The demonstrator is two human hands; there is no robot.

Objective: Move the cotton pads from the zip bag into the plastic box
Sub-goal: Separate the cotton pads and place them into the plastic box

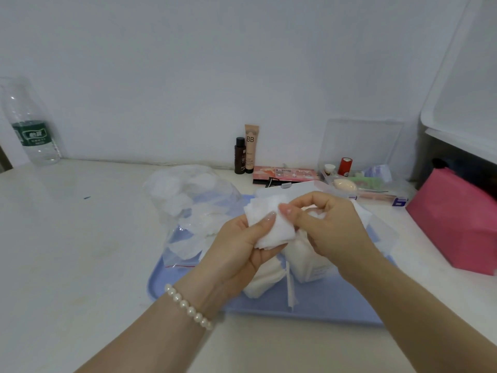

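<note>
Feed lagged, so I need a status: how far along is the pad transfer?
Partly done: cotton pads already stand in the plastic box. In hand: the left hand grips a stack of pads, the right hand pinching it. Left: more pads in the zip bag.

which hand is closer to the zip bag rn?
Left. The left hand holds the stack of cotton pads right beside the zip bag, just to the bag's right. The right hand is farther right, pinching the stack's other side.
</note>
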